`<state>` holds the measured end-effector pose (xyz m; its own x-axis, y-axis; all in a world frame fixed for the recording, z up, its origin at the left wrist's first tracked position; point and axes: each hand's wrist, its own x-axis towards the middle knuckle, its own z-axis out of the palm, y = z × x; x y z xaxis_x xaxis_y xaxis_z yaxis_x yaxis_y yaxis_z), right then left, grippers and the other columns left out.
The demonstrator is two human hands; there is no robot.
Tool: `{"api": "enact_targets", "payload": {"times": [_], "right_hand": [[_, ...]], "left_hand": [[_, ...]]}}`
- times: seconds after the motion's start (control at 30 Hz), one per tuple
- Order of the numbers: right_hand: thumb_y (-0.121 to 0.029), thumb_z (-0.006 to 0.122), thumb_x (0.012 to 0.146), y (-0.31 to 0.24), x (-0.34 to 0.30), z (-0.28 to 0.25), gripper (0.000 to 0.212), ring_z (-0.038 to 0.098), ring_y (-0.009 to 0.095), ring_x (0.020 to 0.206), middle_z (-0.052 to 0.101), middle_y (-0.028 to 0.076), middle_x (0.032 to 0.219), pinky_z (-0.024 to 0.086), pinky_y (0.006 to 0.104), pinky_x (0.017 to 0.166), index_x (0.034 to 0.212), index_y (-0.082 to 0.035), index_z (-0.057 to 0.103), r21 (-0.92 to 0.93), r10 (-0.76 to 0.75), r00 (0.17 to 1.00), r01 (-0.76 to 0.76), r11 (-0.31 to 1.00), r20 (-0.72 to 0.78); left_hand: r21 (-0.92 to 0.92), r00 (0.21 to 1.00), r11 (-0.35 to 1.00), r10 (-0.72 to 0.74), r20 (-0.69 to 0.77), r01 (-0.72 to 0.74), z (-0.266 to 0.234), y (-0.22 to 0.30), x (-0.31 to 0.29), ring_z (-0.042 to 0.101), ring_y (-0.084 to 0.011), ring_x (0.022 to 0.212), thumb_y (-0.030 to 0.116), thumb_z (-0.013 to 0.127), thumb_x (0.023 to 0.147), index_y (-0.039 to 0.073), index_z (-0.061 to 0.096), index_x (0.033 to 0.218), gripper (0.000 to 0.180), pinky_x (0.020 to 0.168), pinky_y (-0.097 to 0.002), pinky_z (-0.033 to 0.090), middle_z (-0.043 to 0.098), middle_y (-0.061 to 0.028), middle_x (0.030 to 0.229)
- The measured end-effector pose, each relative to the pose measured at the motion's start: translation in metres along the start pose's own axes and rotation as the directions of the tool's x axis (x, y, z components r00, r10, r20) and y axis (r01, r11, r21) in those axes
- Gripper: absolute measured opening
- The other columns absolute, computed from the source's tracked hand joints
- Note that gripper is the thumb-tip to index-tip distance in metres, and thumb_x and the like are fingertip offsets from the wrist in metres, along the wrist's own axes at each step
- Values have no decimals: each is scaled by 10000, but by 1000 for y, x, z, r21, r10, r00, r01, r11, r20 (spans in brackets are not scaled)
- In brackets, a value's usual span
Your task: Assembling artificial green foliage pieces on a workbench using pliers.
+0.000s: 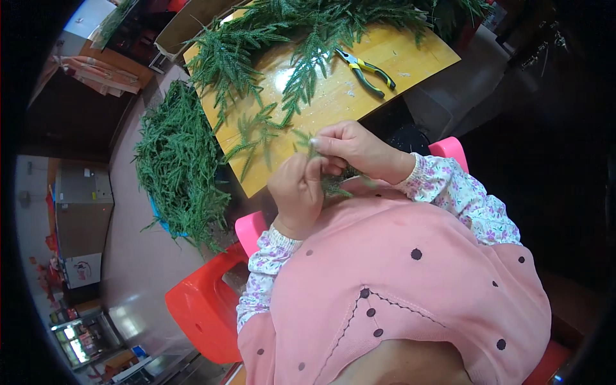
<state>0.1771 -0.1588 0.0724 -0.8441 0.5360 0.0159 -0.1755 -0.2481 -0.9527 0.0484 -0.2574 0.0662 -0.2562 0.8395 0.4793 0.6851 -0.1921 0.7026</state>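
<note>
Close together at the table's near edge, both hands are closed on a green artificial pine sprig (pixel 307 142). My left hand (pixel 298 189) has its fingers curled at the sprig's lower part, and some needles show below it, over my lap. My right hand (pixel 356 147) pinches the sprig between thumb and forefinger; its other fingers fold under. Exactly where the stem runs between the hands is hidden. Loose green sprigs (pixel 260 131) lie on the yellow wooden table (pixel 398 61) just beyond. Pliers with yellow and black handles (pixel 367 70) rest farther off, jaws toward the far left.
Pine garlands (pixel 244 54) are heaped along the table's far side. Left of the table, a large pile of green sprigs (pixel 176 160) stands on the floor in something blue. A red plastic stool (pixel 205 311) is at my left, and a cardboard box (pixel 186 29) sits behind the table.
</note>
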Motion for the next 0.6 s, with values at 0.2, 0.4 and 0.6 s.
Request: {"api": "enact_targets", "payload": {"times": [0.2,0.4,0.6], "right_hand": [[-224,543,943,2,-4,-2,262,459,53,578,542,-21,660,381,214,529,779,-24,583,20,94,995,-95,995,42],[-139,642,841,11,-13,-1,141,516,117,594,572,20,700,416,275,551,807,-18,580,-327,-278,958,243,913,-65],[-64,692,669,2,-15,3,197,553,268,630,536,98,690,433,359,573,794,-36,542,-843,-708,694,455,287,134]], "left_hand": [[-51,986,988,148,73,-144,-7,-4,3,493,-215,517,159,571,903,16,492,685,273,478,-334,359,494,-108,604],[-442,964,860,-261,47,254,-8,-5,-4,506,-122,552,140,585,907,31,528,720,224,495,-283,381,539,-36,643],[-527,943,816,-324,-75,238,-6,14,4,512,-81,622,82,620,884,21,562,799,119,531,-248,415,545,-21,706]]}}
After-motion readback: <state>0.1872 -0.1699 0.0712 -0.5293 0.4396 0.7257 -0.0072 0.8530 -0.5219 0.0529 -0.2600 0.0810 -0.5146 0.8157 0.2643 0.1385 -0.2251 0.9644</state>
